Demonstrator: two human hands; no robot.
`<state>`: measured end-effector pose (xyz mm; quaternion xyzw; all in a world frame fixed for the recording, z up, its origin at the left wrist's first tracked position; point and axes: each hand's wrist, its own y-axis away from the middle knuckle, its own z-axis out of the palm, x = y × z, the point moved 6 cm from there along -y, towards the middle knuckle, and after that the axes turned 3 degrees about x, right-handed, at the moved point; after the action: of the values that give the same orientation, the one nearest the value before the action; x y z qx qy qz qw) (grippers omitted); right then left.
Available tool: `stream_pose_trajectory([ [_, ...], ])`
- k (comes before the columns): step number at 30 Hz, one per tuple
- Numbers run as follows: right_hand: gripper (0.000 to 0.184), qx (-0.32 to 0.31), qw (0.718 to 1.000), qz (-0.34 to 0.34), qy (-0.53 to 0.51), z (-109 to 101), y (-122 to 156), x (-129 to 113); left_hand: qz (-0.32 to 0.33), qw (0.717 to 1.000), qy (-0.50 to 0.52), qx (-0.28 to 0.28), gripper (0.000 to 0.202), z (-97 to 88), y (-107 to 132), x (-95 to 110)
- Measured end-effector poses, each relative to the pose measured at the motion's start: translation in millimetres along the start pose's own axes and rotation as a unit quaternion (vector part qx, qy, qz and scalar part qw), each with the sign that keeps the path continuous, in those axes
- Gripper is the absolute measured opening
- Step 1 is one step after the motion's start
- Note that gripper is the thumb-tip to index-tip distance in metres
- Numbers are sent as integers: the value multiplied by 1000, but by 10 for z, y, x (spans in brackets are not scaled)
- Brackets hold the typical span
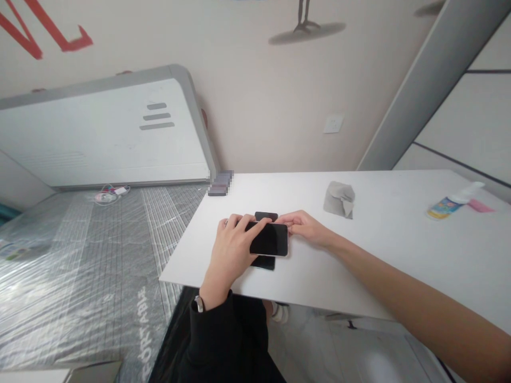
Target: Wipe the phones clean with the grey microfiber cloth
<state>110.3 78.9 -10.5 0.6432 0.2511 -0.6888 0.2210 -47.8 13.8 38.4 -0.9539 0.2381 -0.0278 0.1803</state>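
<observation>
Phones by the hands: two that I can count. A black-screened phone [273, 239] sits in the left hand [231, 250], turned sideways, and a darker phone [264, 263] lies on the counter [391, 234] under it, poking out on the near and far sides. Its middle is hidden, so I'm calling it one. Also one grey cloth [335, 201] past the right hand [305, 227] and a bit to its right, one spray bottle [445, 206] lying well off to the right of that hand, and one pink thing [481, 206] by the bottle's nozzle end. Beyond the left hand, at the counter's far corner, there's a small dark pile [220, 183], too pixelated to count.

Counter's plain white and runs up to the wall [263, 106], which has one socket [333, 124] beyond the right hand. Left of the left hand is a plastic-wrapped mattress [107, 255] with one tangle of cable [112, 194] on it.

Left hand is curled around the phone's left end, fingers over the far edge, thumb at the near one, so a pretty snug hold. Right hand has its fingers bunched narrow at the phone's far right corner; can't tell if it's pinching or just touching.
</observation>
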Motion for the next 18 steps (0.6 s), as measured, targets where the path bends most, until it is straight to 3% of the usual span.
stream_pose_trajectory([
  [14, 27, 37, 995, 4, -96, -21, -25, 155, -19, 998, 61, -8, 66, -33, -4, -22],
  [18, 23, 31, 990, 11, -139, 1, -19, 162, -52, 994, 96, 8, 65, -25, -5, -81],
])
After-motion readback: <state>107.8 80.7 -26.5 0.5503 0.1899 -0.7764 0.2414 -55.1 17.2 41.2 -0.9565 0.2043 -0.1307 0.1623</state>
